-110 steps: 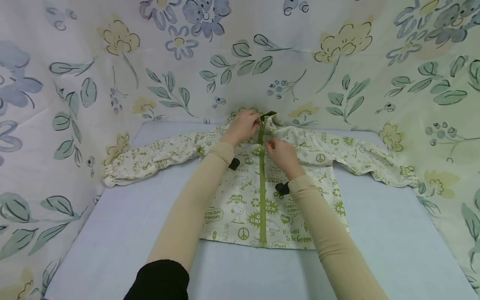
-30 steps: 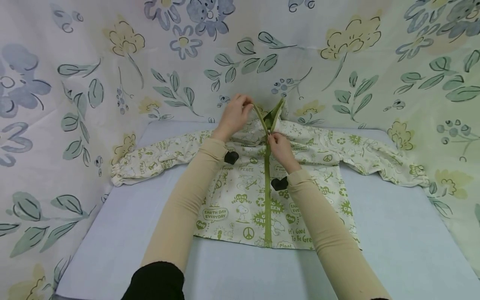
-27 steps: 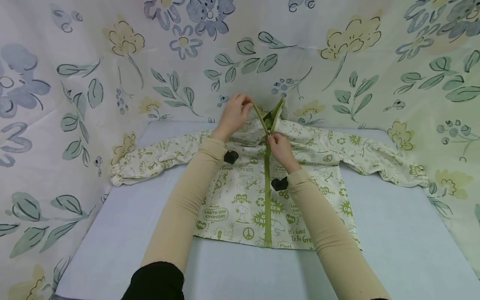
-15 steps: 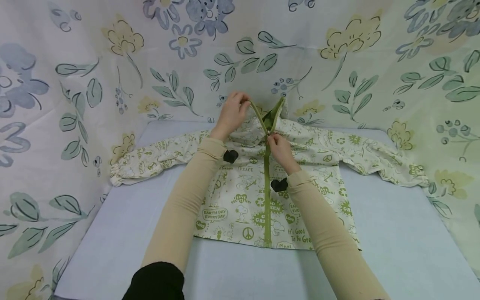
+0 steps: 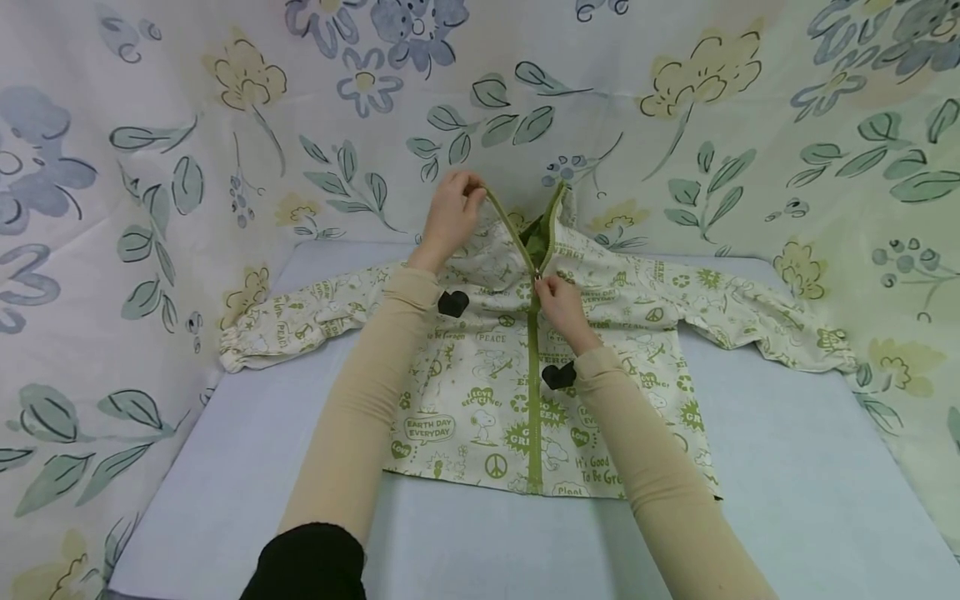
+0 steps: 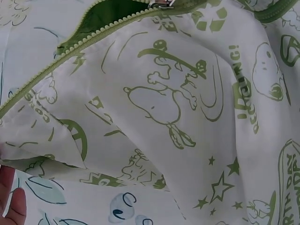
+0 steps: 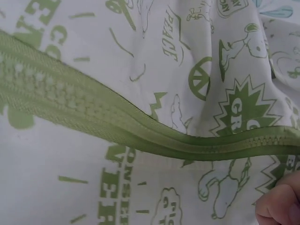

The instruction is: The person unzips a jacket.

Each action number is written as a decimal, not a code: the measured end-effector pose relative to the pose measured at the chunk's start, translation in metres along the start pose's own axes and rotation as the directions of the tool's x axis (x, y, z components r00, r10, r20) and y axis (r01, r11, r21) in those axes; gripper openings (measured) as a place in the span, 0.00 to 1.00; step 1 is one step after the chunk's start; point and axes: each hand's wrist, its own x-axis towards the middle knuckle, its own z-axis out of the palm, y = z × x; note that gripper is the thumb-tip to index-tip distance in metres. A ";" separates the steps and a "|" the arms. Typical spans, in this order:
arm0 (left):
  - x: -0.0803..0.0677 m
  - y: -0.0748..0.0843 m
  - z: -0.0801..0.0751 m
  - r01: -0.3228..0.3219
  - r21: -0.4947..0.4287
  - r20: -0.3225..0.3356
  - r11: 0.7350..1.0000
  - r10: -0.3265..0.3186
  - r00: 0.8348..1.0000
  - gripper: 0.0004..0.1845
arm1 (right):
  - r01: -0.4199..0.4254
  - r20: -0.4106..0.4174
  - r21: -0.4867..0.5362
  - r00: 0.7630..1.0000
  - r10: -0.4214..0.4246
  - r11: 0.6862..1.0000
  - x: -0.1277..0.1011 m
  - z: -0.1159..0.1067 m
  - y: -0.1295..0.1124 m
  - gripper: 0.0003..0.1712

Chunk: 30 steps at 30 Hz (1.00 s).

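Observation:
A cream jacket printed with green cartoons lies front up on the table, sleeves spread to both sides. Its green zipper runs down the middle and is parted at the collar. My left hand pinches the left collar edge and lifts it up and to the left. My right hand pinches the zipper pull just below the split. The left wrist view shows the open zipper teeth and the pull; the right wrist view shows the closed zipper and a fingertip.
The table is covered in pale blue cloth. Floral fabric hangs as walls behind and on both sides. The jacket's sleeves reach close to the side walls.
Since the earliest frame the collar has come open and the pull sits lower. Over the last second my left hand drew the collar edge further up and left, widening the split.

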 end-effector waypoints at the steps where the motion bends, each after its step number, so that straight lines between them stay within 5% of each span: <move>1: 0.000 0.000 -0.001 -0.002 -0.002 -0.005 1.000 0.002 1.000 0.10 | 0.002 -0.006 0.007 1.000 -0.002 1.000 -0.001 0.001 0.001 0.19; 23: 0.006 -0.003 -0.001 0.024 0.022 -0.060 0.999 -0.023 0.998 0.09 | 0.005 0.001 0.055 1.000 -0.005 0.998 -0.007 0.004 0.008 0.19; 30: 0.008 -0.004 -0.005 0.063 0.023 -0.113 0.998 -0.060 0.992 0.09 | -0.006 0.006 -0.002 1.000 0.006 1.000 -0.010 0.007 0.014 0.20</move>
